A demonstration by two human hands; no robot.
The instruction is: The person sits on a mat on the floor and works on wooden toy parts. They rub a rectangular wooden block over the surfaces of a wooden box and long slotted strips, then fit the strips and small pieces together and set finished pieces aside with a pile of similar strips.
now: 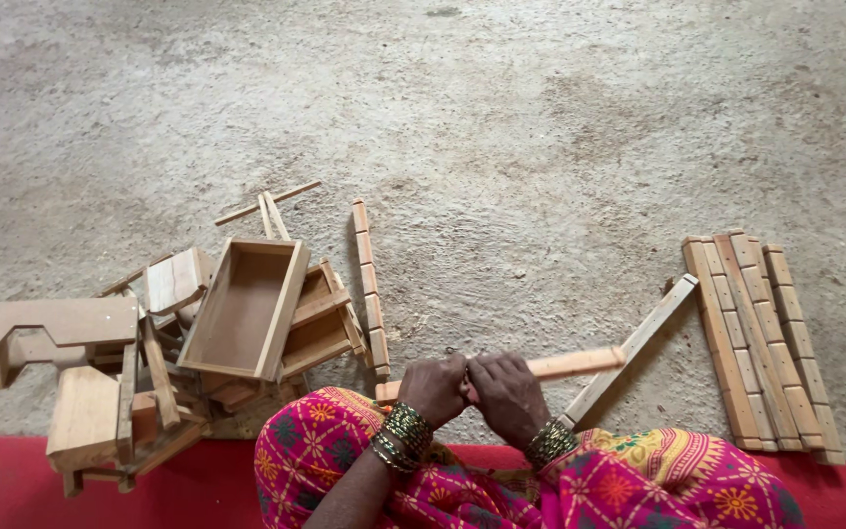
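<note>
Gripping wooden stick, both hands; box empty.

Ahead of the hands, the concrete floor lies open across the whole far half of the view. To the left, a heap of wooden parts with an open wooden box on top blocks the way, and a notched strip lies along its right edge. To the right, a stack of notched slats closes that side. A flat slat lies slanted between the hands and the stack, leaving a bare wedge of floor between the strip and the slat.
</note>
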